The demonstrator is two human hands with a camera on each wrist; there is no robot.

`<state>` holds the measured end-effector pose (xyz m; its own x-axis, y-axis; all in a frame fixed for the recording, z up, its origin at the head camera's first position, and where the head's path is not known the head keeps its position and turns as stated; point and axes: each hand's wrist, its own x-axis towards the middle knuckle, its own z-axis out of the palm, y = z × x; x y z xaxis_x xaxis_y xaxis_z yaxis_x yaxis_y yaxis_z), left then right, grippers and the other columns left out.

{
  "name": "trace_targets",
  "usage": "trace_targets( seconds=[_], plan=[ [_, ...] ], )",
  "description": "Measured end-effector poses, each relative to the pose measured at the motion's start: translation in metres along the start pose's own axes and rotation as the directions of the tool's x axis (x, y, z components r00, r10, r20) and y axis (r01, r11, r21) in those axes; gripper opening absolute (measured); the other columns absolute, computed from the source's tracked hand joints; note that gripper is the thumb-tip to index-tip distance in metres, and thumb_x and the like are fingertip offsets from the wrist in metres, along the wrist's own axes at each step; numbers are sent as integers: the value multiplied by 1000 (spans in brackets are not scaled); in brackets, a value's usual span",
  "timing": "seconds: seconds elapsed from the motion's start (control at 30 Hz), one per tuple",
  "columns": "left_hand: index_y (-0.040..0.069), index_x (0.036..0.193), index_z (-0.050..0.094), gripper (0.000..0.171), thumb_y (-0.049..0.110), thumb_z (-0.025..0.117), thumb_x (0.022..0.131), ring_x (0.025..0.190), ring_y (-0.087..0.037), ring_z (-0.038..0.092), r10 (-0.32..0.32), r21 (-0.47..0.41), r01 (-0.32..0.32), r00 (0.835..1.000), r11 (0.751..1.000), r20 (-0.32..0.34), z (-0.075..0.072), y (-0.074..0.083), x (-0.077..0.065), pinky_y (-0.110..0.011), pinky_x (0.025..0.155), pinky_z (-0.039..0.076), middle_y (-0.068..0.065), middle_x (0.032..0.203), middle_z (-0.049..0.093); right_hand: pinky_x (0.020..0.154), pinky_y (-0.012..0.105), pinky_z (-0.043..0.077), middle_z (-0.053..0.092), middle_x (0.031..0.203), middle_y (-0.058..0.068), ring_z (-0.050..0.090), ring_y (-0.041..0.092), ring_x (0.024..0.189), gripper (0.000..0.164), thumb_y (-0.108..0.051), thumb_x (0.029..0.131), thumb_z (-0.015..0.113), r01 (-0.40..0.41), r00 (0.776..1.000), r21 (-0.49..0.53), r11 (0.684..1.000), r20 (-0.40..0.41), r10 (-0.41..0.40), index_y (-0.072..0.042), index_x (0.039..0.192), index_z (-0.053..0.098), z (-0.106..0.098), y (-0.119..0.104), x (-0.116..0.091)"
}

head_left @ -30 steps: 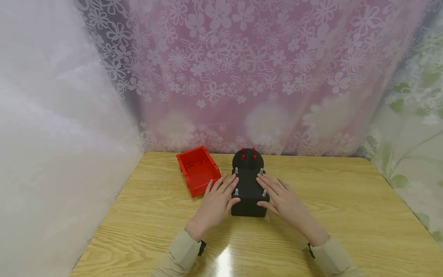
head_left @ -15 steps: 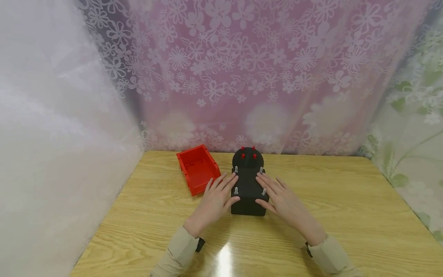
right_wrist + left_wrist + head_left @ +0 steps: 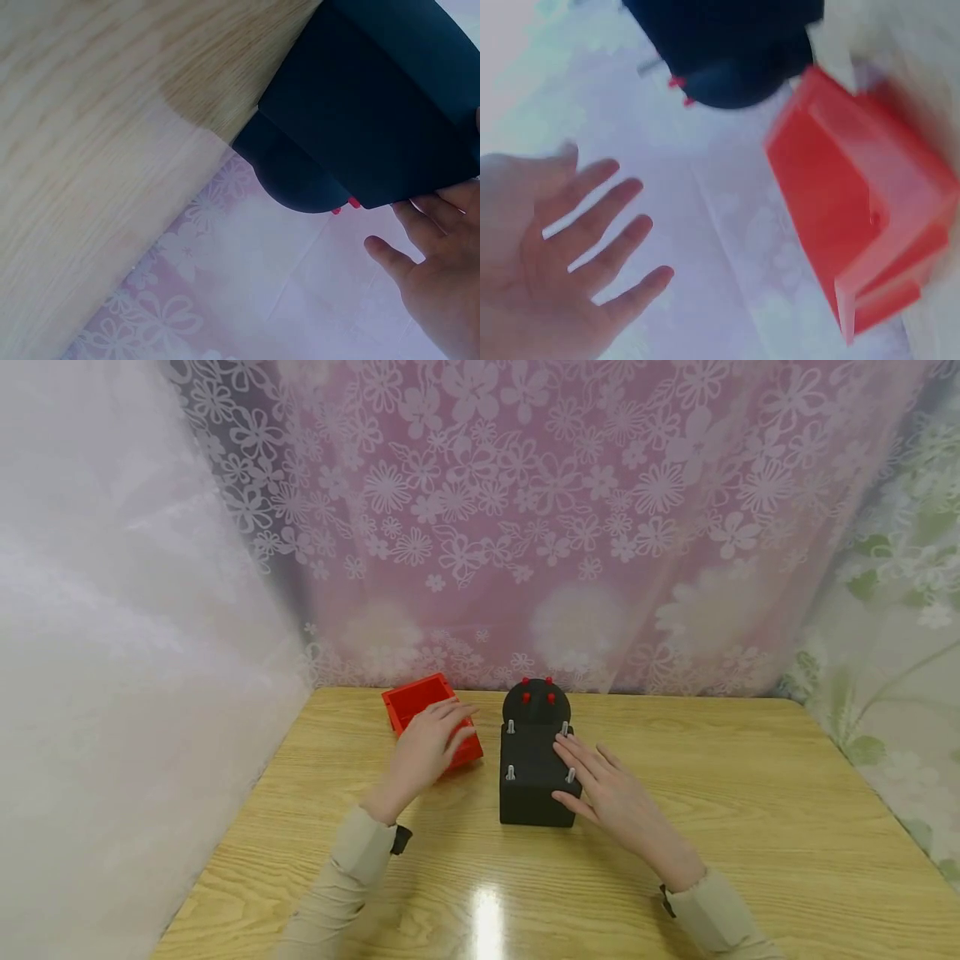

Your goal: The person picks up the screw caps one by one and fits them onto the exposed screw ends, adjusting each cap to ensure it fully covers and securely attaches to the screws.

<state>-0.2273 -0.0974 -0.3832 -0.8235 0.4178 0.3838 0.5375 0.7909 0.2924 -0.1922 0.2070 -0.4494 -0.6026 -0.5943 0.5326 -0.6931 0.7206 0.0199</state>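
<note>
A black block-shaped stand [image 3: 534, 752] with a rounded far end sits at mid-table. Silver pegs [image 3: 511, 772] rise near its corners, and red pegs [image 3: 551, 699] stick up from the rounded end. Fingertips of my right hand [image 3: 618, 797] rest on the stand's right edge, thumb apart from the other fingers; the right wrist view shows the stand's dark side [image 3: 367, 105] beside them. Over the red bin [image 3: 408, 700] hovers my left hand [image 3: 423, 747], hiding part of its inside. In the left wrist view that hand [image 3: 577, 247] holds nothing, fingers spread, apart from the bin.
Both things stand on a wood-grain table [image 3: 712, 777], the bin to the left of the stand. A pink flowered curtain [image 3: 480, 527] hangs along the back edge. Pale sheets [image 3: 135, 652] hang on either side.
My left hand has left the stand's left edge and moved left and away from me, over the red bin. My right hand stays on the stand, which has not moved.
</note>
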Motion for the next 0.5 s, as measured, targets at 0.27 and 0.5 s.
trace_targets(
  seconds=[0.27,0.5],
  plan=[
    [4,130,66,30,14,61,103,110,-34,67,-142,14,143,989,990,-49,-2,-41,35,-47,95,55,-16,129,67,111,56,41,45,155,18,47,33,140,77,-42,92,70,4,1000,-3,1000,-11,-4,3,149,45,0,2,-1],
    [-1,127,67,28,11,56,105,93,-29,71,-256,24,255,963,967,82,15,-72,58,-39,80,60,-18,120,70,109,56,42,46,153,19,49,33,139,75,-46,95,66,24,1000,-13,1000,-20,-24,4,148,46,1,1,-1]
  ],
)
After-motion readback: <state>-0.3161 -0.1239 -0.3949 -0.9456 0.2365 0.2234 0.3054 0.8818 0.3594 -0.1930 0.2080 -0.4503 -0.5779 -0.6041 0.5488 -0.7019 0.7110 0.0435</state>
